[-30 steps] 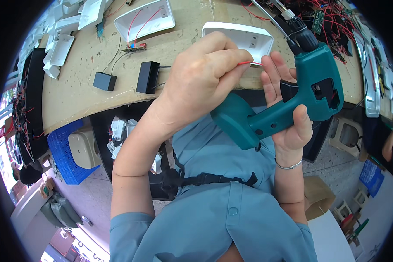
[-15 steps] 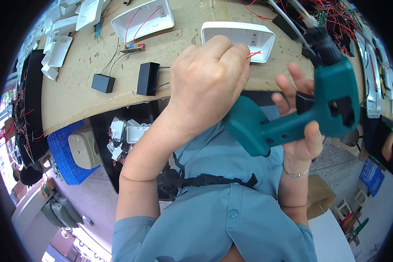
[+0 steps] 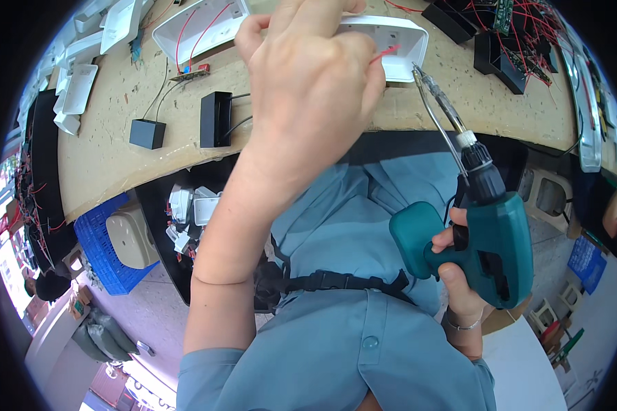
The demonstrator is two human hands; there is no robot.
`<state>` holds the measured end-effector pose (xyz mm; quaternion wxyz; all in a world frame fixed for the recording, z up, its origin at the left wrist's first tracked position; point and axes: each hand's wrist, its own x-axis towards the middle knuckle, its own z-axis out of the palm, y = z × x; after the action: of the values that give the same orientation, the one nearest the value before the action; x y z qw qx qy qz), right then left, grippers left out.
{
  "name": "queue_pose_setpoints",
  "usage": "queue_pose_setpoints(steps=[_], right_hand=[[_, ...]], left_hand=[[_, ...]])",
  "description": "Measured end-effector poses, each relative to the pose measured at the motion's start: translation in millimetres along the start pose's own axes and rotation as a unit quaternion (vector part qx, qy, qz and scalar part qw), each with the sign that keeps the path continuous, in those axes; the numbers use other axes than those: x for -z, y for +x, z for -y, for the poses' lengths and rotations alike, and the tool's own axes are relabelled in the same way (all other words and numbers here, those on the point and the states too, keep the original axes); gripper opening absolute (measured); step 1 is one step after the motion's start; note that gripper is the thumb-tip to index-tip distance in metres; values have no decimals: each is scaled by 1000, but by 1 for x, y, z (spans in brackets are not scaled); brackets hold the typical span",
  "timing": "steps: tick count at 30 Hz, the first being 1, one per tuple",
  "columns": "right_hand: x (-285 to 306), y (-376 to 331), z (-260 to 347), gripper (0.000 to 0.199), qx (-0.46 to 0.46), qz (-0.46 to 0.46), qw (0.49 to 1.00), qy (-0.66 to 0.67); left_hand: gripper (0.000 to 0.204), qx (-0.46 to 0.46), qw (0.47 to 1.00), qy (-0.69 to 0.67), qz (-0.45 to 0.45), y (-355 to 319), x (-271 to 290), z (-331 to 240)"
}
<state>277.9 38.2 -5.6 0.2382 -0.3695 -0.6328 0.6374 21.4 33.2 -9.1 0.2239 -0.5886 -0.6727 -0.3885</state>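
A long wooden workbench (image 3: 116, 157) is seen across the top of the view, with white plastic housings, black boxes and red wires spread over it. Below its edge, a blue crate (image 3: 99, 250) is set on the floor at the left. A teal power screwdriver (image 3: 490, 240) is gripped by the right hand (image 3: 459, 281), fingers wrapped round the handle and one finger laid by the trigger; it is held low, in front of the chest, with its long bit (image 3: 440, 103) pointed up toward the bench edge. The left hand (image 3: 308, 82) is raised over the bench, closed in a loose fist, and a thin red wire (image 3: 385, 53) is pinched at its fingertips. Just behind that wire lies a white plastic housing (image 3: 397, 44), open side up, touching the bench near its front edge. Two small black boxes (image 3: 216, 118) are placed left of the raised hand, well apart from the housing.
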Motion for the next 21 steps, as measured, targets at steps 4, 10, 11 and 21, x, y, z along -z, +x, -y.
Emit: queue_pose_setpoints(steps=[4,10,11,21], right_hand=[[-3,0,3,58,26,18,999,-43],[-12,3,8,57,17,6,999,-43],[-12,4,9,57,13,0,999,-43],[-20,15,14,58,15,-6,997,-79]], left_hand=[[7,84,986,-18,145,4,4,1],[8,72,985,-16,157,8,1,0],[8,73,985,-17,157,8,1,0],[9,59,987,-11,149,5,-1,2]])
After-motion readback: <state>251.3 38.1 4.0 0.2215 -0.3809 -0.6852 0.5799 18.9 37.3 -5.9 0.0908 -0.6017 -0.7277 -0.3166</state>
